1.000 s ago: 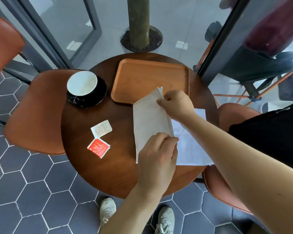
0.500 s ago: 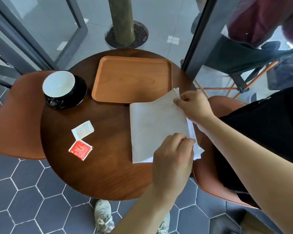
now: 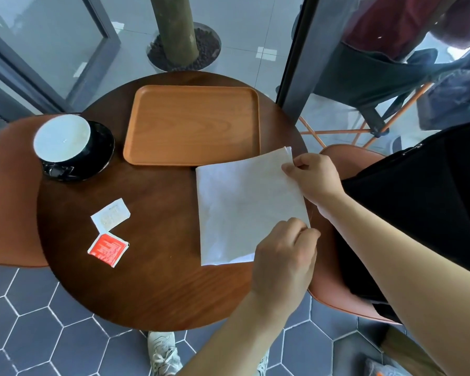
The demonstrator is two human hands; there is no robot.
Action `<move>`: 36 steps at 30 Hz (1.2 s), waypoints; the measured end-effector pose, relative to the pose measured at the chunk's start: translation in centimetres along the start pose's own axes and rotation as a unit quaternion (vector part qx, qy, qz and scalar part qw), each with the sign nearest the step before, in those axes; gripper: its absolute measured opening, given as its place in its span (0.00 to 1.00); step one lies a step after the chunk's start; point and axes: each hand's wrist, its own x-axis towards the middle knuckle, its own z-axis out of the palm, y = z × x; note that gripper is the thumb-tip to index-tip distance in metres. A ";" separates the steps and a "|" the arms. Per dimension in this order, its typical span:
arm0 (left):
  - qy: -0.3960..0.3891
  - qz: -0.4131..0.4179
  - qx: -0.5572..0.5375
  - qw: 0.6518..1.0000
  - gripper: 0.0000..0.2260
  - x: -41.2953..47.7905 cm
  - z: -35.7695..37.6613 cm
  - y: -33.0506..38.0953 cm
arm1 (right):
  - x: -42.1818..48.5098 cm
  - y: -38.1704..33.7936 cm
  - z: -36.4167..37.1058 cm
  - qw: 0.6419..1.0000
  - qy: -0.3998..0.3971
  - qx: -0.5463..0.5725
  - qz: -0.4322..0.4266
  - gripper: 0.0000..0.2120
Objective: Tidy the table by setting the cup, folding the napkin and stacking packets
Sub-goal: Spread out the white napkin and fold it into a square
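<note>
A white napkin lies folded in half on the right side of the round wooden table. My right hand pinches its far right corner. My left hand pinches its near right corner and covers that part of the edge. A cup with a white inside stands on a black saucer at the table's left. A white packet and a red packet lie side by side, touching at a corner, on the near left of the table.
A bare wooden tray sits at the table's far middle, its near right corner just under the napkin. Orange chairs stand left and right of the table. A tree trunk in a planter and glass doors stand behind.
Both hands have carried the napkin's loose half over to the right, so it now lies doubled with edges nearly aligned. The view has shifted so the table appears further left.
</note>
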 end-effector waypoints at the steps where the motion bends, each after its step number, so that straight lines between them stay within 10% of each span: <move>1: -0.009 0.001 -0.003 1.000 0.06 0.0 0.2 -0.1 | 0.1 0.3 0.2 1.000 0.001 -0.003 0.001 0.10; 11: -0.010 -0.078 0.101 0.992 0.13 0.4 -3.2 -8.2 | -1.2 3.1 1.8 0.989 0.071 -0.120 -0.057 0.20; 16: -0.166 -0.091 0.219 0.957 0.30 0.1 -3.2 -12.8 | -5.0 4.4 3.8 0.924 0.038 -0.290 -0.247 0.31; 20: -0.242 -0.081 0.283 0.925 0.37 -2.1 -2.0 -14.2 | -6.0 6.4 5.7 0.885 -0.048 -0.405 -0.224 0.37; 36: -0.218 -0.126 0.276 0.927 0.37 -6.5 -7.9 -16.7 | -8.2 4.3 7.8 0.853 -0.082 -0.392 -0.335 0.33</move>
